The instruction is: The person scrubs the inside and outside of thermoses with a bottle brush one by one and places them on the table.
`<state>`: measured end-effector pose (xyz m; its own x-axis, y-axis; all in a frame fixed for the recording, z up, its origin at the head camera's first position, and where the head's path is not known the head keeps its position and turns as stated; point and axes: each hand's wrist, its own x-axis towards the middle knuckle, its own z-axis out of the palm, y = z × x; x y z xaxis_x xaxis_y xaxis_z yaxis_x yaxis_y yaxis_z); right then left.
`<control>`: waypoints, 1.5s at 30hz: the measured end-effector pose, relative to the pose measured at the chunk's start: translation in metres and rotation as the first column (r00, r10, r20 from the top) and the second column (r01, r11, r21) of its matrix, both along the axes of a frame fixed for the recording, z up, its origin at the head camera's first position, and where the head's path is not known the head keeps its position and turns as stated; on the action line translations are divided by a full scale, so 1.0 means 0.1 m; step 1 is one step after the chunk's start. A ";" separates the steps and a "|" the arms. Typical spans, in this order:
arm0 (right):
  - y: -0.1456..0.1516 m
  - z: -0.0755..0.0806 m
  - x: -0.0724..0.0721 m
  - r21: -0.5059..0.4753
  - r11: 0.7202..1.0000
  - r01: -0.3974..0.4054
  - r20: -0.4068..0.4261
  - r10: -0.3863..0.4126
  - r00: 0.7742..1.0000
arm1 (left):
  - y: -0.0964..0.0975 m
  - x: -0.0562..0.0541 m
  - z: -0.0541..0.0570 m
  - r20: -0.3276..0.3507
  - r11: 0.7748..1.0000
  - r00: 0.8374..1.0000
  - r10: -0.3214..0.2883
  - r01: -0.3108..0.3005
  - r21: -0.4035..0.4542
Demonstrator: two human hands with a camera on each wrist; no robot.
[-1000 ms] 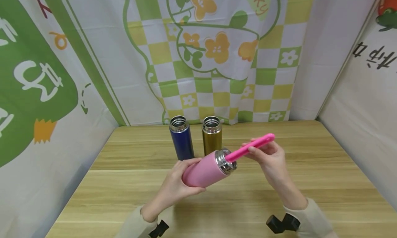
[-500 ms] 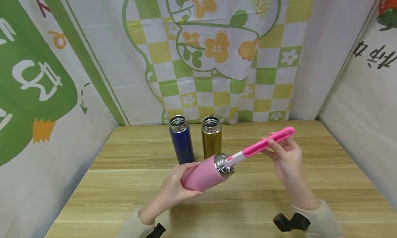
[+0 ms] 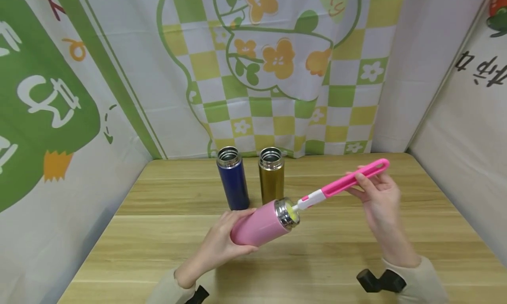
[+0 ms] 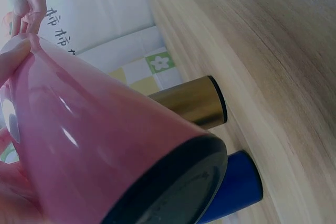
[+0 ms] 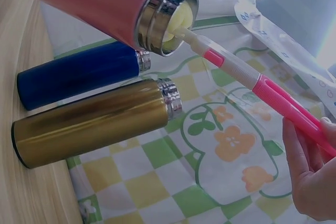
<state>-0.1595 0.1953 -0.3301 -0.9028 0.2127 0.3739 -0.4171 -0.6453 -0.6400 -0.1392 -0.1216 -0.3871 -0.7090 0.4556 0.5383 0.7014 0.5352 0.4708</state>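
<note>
My left hand (image 3: 222, 238) grips a pink thermos bottle (image 3: 257, 227) around its lower body, tilted with the steel mouth up to the right. Between thumb and fingers, my right hand (image 3: 380, 198) pinches the pink handle of a bottle brush (image 3: 342, 183). A white neck joins that handle to a yellow sponge head (image 5: 180, 20), which sits inside the bottle's mouth and partly shows. Behind the pink bottle stand a blue thermos (image 3: 233, 181) and a gold thermos (image 3: 271, 176), both upright and lidless. The left wrist view shows the pink bottle's dark base (image 4: 178, 187).
All of this is above a wooden table (image 3: 158, 251). A patterned cloth (image 3: 277, 119) hangs along its back edge, with printed cloth walls to the left and right. The blue and gold bottles stand close behind the left hand.
My right hand has moved right and outward, drawing the brush partway from the pink bottle. The white neck and yellow sponge now show. The left hand keeps its grip, nearly still.
</note>
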 end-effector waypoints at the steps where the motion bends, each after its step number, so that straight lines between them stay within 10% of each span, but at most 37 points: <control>1: 0.01 0.00 0.00 -0.005 1.000 0.006 0.005 -0.006 1.000 | 0.00 0.00 0.00 -0.003 1.000 1.000 -0.001 0.001 -0.005; 27: 0.29 0.06 0.03 -0.120 0.991 0.061 0.013 -0.060 0.998 | -0.10 -0.07 0.01 0.035 0.999 0.999 -0.002 0.003 -0.051; 45: 0.22 0.15 0.02 -0.141 0.990 -0.007 -0.092 -0.006 0.996 | -0.01 -0.10 0.06 -0.103 1.000 0.995 0.010 -0.011 -0.008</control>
